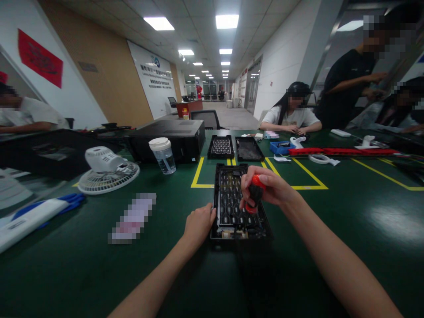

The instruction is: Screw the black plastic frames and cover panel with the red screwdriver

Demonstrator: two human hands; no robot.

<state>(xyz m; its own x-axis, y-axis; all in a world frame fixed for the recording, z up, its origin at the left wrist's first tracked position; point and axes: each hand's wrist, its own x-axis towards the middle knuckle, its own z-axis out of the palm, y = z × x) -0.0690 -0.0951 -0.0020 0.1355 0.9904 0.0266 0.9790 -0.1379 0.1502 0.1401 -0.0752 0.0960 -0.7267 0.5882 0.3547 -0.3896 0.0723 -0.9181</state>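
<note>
In front of me on the green table lies a black rectangular housing (228, 194), with rows of rounded cells inside and wiring and small parts at its near end. My left hand (200, 223) rests against its left side, fingers closed along the edge. Above the right half of the housing, my right hand (270, 187) is wrapped round the red and black handle of a screwdriver (255, 194). The handle points down and its tip is hidden or too dark to make out. The right hand covers part of the housing.
Behind are a second celled housing (221, 146) and a shallow black cover (249, 149). Left stand a lidded cup (163, 155), a white fan (109, 174) and a large black case (168, 134). A blue bin (281, 146) and tape roll (318, 159) lie right. Several people sit or stand around.
</note>
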